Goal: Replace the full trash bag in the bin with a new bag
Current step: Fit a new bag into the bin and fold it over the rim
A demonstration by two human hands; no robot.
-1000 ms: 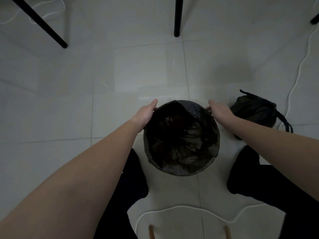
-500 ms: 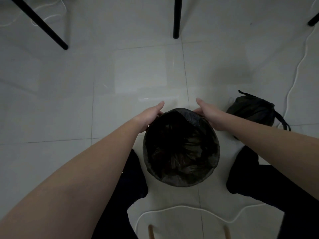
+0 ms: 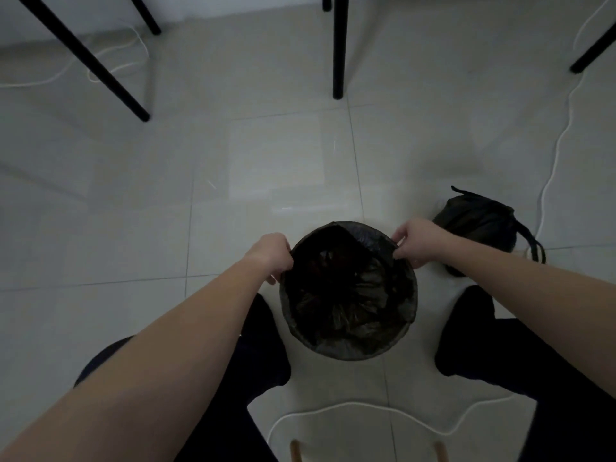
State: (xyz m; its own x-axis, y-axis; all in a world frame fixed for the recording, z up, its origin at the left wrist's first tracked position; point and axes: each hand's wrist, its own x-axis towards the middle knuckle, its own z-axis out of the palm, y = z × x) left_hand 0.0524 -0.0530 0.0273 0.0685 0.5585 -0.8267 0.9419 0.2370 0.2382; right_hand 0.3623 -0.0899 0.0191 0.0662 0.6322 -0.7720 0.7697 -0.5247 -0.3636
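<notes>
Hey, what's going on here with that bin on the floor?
A person stands over a round bin and is fitting a black liner into it. The left hand and right hand each pinch the liner's edge at opposite sides of the rim. A tied bag, apparently the full one, sits on the floor just right of the bin, so the swap looks nearly done.

Loads of open floor (image 3: pixel 266 161) out front of the bin (image 3: pixel 348 353) and off to its left. Right side's tighter: the tied-off bag (image 3: pixel 476 228) sits just beside the rim, white cable (image 3: pixel 553 155) snaking past it. Left grip (image 3: pixel 273 253) and right grip (image 3: pixel 416 245) hog the liner (image 3: pixel 350 295) edge, knees (image 3: pixel 266 345) box in the near side, black furniture legs (image 3: pixel 338 45) stand well back.
</notes>
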